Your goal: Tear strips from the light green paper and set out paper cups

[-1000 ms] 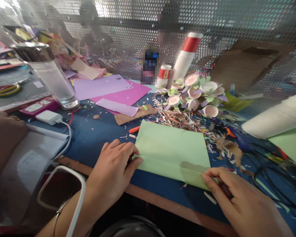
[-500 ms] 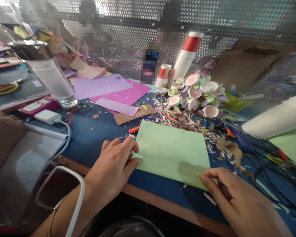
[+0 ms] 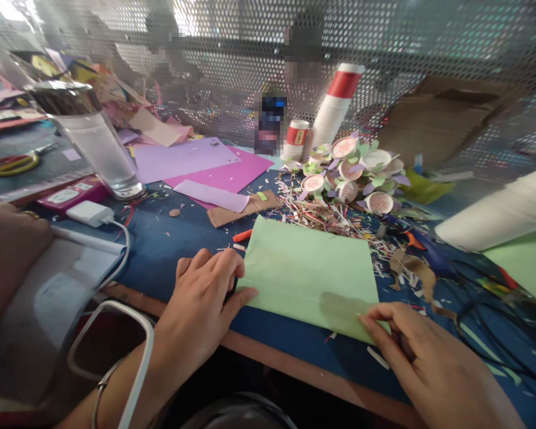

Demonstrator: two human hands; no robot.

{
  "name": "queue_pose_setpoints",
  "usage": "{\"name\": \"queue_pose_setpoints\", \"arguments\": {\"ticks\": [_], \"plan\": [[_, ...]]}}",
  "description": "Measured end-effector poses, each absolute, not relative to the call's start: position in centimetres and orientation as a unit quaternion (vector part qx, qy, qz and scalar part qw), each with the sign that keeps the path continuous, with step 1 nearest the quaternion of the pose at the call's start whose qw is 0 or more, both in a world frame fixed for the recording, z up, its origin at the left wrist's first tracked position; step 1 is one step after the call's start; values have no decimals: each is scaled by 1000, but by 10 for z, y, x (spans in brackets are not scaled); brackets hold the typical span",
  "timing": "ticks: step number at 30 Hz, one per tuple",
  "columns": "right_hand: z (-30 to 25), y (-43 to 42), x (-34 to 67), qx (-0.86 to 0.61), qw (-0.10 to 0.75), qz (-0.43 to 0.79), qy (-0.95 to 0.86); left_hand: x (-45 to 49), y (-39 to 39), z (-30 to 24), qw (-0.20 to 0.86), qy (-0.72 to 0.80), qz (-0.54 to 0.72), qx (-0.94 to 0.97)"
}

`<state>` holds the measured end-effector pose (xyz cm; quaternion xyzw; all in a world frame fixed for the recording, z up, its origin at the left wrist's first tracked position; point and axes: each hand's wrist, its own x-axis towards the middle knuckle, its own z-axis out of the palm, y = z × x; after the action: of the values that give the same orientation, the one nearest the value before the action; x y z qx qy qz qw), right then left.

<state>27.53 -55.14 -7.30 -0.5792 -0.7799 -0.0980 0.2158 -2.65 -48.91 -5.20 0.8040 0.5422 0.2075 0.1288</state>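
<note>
A light green sheet of paper (image 3: pixel 308 271) lies flat on the blue table top (image 3: pixel 170 244) near its front edge. My left hand (image 3: pixel 203 304) rests at the sheet's near left corner, fingers curled, thumb tip pressed on the paper's edge. My right hand (image 3: pixel 424 357) pinches the near right corner of the same sheet between thumb and fingers.
Paper scraps and a cluster of decorated paper cups (image 3: pixel 352 173) lie behind the sheet. A stack of cups (image 3: pixel 337 107), pink and purple sheets (image 3: pixel 205 164), a glass (image 3: pixel 93 143), a white charger with cable (image 3: pixel 92 213) and scissors (image 3: pixel 9 164) stand around. Another person's arm (image 3: pixel 4 250) is at left.
The folded strip along the sheet's near edge has been laid out flat. My left fingers have curled back a little; my right hand stays on the corner.
</note>
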Motion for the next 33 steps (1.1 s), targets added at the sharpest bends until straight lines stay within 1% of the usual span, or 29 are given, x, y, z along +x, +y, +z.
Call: {"name": "queue_pose_setpoints", "arguments": {"ticks": [4, 7, 13, 16, 19, 22, 24, 30, 33], "plan": [[-75, -552, 276, -579, 211, -111, -779, -26, -495, -55, 92, 494, 232, 833], [-75, -551, 275, -569, 212, -131, -784, -25, -498, -55, 90, 448, 222, 862], [-72, -552, 274, -553, 202, -157, -793, -23, -498, -50, 146, 417, 196, 876], [-70, -552, 274, -536, 202, -168, -802, -19, -502, -48, 157, 419, 150, 882], [-71, -551, 275, -533, 198, -162, -807, -15, -508, -47, 105, 428, 94, 893], [-74, -551, 277, -531, 195, -159, -809, -10, -516, -45, 20, 417, 83, 905], [-75, -552, 278, -525, 191, -166, -813, -7, -521, -44, -13, 412, 76, 908], [-73, -552, 275, -508, 170, -187, -824, 1, -529, -45, -53, 449, 74, 889], [-72, -552, 276, -495, 168, -199, -829, 2, -530, -44, -55, 450, 68, 889]]}}
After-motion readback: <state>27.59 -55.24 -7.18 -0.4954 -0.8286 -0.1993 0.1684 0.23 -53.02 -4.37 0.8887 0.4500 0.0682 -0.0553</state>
